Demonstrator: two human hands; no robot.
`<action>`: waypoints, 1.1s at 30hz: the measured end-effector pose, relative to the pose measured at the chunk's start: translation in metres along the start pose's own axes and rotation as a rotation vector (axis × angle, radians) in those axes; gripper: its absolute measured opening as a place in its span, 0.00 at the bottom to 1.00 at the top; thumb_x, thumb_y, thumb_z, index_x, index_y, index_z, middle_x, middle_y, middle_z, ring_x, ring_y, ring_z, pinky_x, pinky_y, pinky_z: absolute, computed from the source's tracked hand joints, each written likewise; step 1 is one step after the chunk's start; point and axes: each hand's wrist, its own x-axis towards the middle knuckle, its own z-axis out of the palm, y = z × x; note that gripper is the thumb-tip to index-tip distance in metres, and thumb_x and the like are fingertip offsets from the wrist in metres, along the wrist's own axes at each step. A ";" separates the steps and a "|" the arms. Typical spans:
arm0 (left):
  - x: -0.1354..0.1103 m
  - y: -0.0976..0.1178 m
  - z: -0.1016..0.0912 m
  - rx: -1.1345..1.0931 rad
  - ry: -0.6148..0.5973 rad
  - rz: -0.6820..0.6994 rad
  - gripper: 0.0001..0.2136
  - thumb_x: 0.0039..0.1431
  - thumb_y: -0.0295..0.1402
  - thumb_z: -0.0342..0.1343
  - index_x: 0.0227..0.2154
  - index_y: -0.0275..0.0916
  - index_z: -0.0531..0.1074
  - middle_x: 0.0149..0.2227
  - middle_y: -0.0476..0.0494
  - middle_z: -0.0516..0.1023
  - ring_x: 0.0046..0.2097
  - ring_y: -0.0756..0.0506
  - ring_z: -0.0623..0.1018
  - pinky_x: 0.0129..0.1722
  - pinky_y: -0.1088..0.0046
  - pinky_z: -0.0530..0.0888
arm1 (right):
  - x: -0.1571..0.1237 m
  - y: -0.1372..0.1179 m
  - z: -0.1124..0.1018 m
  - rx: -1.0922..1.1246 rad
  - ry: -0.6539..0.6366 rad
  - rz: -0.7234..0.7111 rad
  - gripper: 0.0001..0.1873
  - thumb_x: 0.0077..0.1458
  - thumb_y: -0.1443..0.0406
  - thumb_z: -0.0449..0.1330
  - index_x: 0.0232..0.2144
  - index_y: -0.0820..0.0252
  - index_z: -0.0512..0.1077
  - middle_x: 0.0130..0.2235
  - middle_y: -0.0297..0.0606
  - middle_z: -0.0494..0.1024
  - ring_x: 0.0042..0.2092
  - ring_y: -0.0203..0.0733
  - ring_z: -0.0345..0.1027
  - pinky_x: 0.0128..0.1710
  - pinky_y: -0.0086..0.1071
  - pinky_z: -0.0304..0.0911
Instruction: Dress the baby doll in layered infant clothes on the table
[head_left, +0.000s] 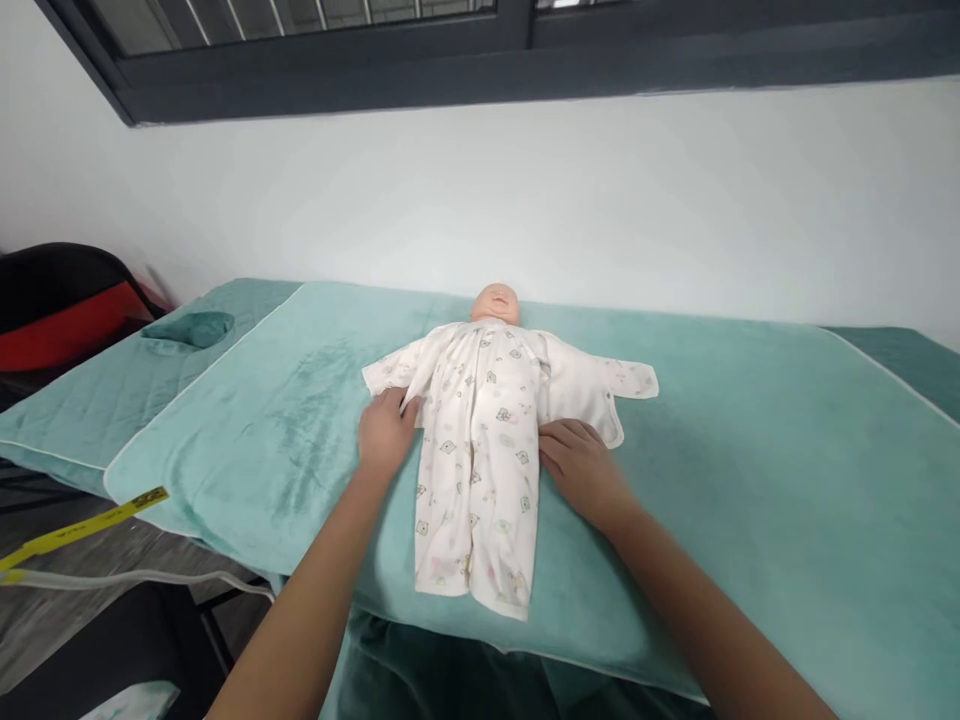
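Nothing legible: just dark marks (pixel 152 497), too small and blurred to make out as letters or numbers, on the yellow strip (pixel 90 524) at near left.

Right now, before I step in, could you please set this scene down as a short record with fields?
Left hand: beside the garment, fingers at its side edge below the sleeve; grip unclear
Right hand: at the opposite edge, fingers by the legs and spread panel; grip unclear
Garment: white patterned garment, sleeves spread, legs toward the person
Doll: doll, face up, head above the neckline
Surface: green cover
Behind: white wall, dark window frame
Left side: yellow strip, black and red chair
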 end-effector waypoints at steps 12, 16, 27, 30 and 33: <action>-0.021 0.003 -0.002 -0.180 0.089 0.074 0.13 0.65 0.39 0.46 0.43 0.39 0.71 0.39 0.40 0.80 0.42 0.40 0.80 0.42 0.65 0.72 | -0.013 0.031 0.001 -0.011 0.466 0.579 0.18 0.60 0.55 0.56 0.45 0.63 0.72 0.48 0.55 0.75 0.51 0.58 0.67 0.51 0.50 0.63; -0.018 0.001 0.000 -0.285 0.155 0.119 0.13 0.62 0.35 0.48 0.46 0.39 0.70 0.44 0.40 0.79 0.46 0.41 0.78 0.46 0.65 0.73 | -0.016 0.044 -0.006 0.018 0.332 0.869 0.24 0.57 0.52 0.56 0.48 0.63 0.72 0.45 0.54 0.77 0.46 0.57 0.71 0.45 0.47 0.64; -0.004 -0.005 0.003 -0.842 0.112 -0.143 0.20 0.64 0.47 0.49 0.51 0.40 0.68 0.39 0.43 0.81 0.42 0.45 0.78 0.43 0.68 0.73 | 0.076 -0.004 -0.054 0.688 0.465 0.735 0.17 0.51 0.57 0.62 0.43 0.56 0.73 0.49 0.42 0.78 0.48 0.50 0.72 0.43 0.40 0.66; 0.000 -0.008 0.006 -0.857 0.059 -0.167 0.19 0.61 0.46 0.54 0.49 0.40 0.69 0.39 0.43 0.81 0.40 0.45 0.78 0.42 0.69 0.72 | 0.101 -0.038 -0.060 0.598 0.250 0.502 0.14 0.54 0.59 0.60 0.44 0.53 0.73 0.46 0.38 0.79 0.43 0.46 0.72 0.41 0.39 0.66; 0.001 -0.009 0.009 -0.853 0.042 -0.171 0.19 0.61 0.45 0.55 0.51 0.40 0.67 0.43 0.42 0.81 0.42 0.45 0.78 0.43 0.68 0.72 | 0.105 -0.057 -0.058 0.572 -0.165 0.316 0.16 0.55 0.61 0.59 0.47 0.51 0.73 0.39 0.35 0.79 0.35 0.41 0.71 0.35 0.36 0.64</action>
